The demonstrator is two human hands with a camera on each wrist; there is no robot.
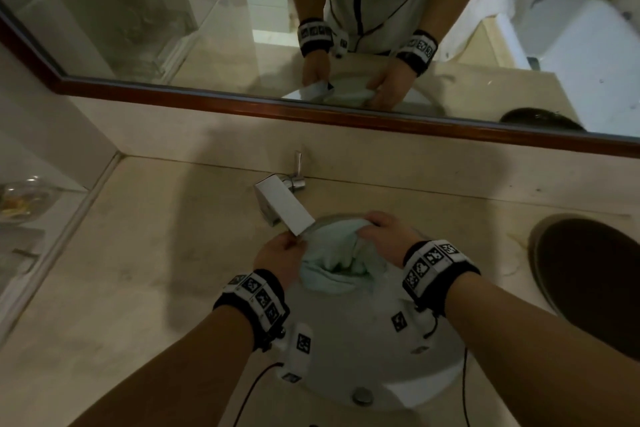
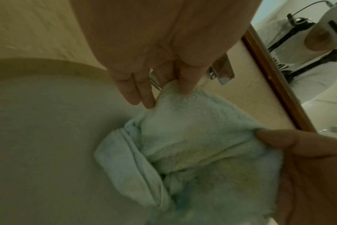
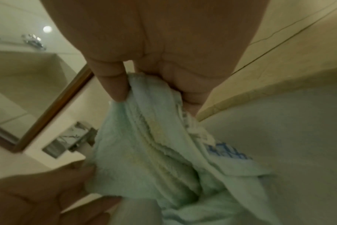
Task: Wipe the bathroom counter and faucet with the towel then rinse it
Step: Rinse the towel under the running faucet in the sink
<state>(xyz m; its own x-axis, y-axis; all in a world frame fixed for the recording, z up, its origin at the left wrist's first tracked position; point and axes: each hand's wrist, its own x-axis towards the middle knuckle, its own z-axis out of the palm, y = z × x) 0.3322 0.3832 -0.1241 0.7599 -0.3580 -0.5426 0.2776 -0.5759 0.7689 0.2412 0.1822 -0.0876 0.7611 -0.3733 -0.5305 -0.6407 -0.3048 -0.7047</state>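
Observation:
A pale green towel (image 1: 337,255) hangs bunched over the white sink basin (image 1: 363,340), just below the square chrome faucet (image 1: 282,206). My left hand (image 1: 282,253) pinches the towel's left edge (image 2: 175,89) between thumb and fingers. My right hand (image 1: 388,230) grips the towel's right edge (image 3: 144,91), fingers curled into the cloth. The towel (image 2: 192,152) sags in folds between the two hands. A blue printed patch (image 3: 227,150) shows on one fold. No water stream is visible at the spout.
The beige stone counter (image 1: 138,270) runs left and right of the basin. A mirror with a brown frame (image 1: 346,113) stands behind the faucet. A dark round bin or bowl (image 1: 588,270) sits at the right. A glass shelf with items (image 1: 24,204) lies at far left.

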